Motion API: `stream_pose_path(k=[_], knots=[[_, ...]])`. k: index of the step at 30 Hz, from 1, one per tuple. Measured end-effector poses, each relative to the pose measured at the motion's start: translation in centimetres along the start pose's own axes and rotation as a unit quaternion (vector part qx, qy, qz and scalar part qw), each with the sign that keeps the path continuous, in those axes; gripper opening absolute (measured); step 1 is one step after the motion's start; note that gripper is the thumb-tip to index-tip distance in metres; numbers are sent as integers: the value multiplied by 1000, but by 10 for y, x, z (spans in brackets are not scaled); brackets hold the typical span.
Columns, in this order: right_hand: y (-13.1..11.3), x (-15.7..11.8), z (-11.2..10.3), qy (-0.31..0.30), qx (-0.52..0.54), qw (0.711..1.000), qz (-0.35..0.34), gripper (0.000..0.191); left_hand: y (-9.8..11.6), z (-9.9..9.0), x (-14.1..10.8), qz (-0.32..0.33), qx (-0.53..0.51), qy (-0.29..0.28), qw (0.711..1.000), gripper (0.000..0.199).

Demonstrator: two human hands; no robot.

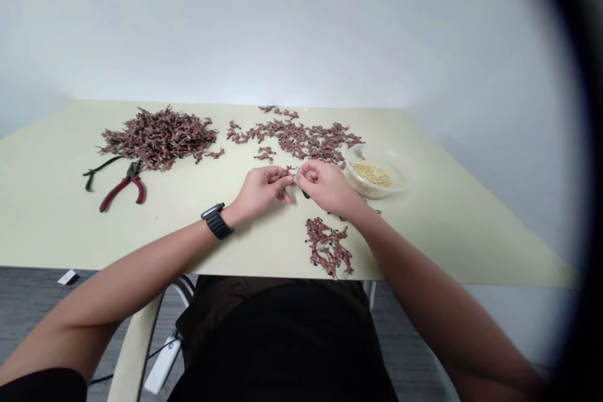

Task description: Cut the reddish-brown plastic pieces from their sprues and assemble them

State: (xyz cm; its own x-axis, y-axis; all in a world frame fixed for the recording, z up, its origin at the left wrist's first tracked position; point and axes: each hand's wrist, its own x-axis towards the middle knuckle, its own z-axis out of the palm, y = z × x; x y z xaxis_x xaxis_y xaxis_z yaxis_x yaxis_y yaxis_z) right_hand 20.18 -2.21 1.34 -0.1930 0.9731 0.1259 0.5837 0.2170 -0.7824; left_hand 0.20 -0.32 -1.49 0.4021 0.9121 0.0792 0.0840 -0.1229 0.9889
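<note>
Above the middle of the table, my left hand [265, 191] pinches a small brown figurine [289, 169], which looks like an animal with thin legs. Close beside it, my right hand [325, 185] has its fingers closed at the figurine's end. Whatever those fingers grip is too small or hidden to make out. A short dark tip [305, 195] shows just under the right fingers. To the right of that hand stands a clear plastic bowl [400, 182] with many tiny gold-coloured pieces [372, 174] in it. A small group of similar figurines [328, 246] lies near the front edge, by my right forearm.
A large heap of brown figurines [160, 137] is at the left back. More figurines [306, 139] are spread across the back middle. Red-handled pliers [123, 185] and a thin black tool [101, 168] lie before the heap. A wall [235, 25] rises behind the table.
</note>
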Motion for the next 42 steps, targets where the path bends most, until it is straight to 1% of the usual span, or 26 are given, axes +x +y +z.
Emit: stream_pose_path(k=[3,5,8,14,17,20,25,30,36,40,42], knots=[[0,0,0,54,-33,998,-13,9,-2,1,2,-13,-78,-21,997,29],[0,-1,2,56,-22,998,-36,11,-2,3,2,-13,-102,-35,994,28],[-1,-2,6,57,-3,996,-74,13,-1,5,0,4,-101,-48,994,29],[3,-1,12,88,-23,990,-109,10,-6,6,-1,29,-48,-45,997,37],[6,1,14,101,-27,987,-123,9,-9,6,-1,43,-9,-34,998,38],[8,2,14,101,-27,986,-126,8,-8,6,-3,66,51,-17,996,36],[6,1,13,91,-3,990,-110,9,-3,4,-7,106,151,6,983,28],[3,0,11,81,17,992,-99,11,-2,4,-7,115,171,11,979,25],[3,1,11,84,8,991,-102,11,-4,4,-7,123,188,14,974,24],[4,1,16,100,-19,988,-119,9,-3,3,-8,130,224,18,966,22],[4,0,20,117,-27,985,-123,9,-2,3,-9,138,262,24,955,21]])
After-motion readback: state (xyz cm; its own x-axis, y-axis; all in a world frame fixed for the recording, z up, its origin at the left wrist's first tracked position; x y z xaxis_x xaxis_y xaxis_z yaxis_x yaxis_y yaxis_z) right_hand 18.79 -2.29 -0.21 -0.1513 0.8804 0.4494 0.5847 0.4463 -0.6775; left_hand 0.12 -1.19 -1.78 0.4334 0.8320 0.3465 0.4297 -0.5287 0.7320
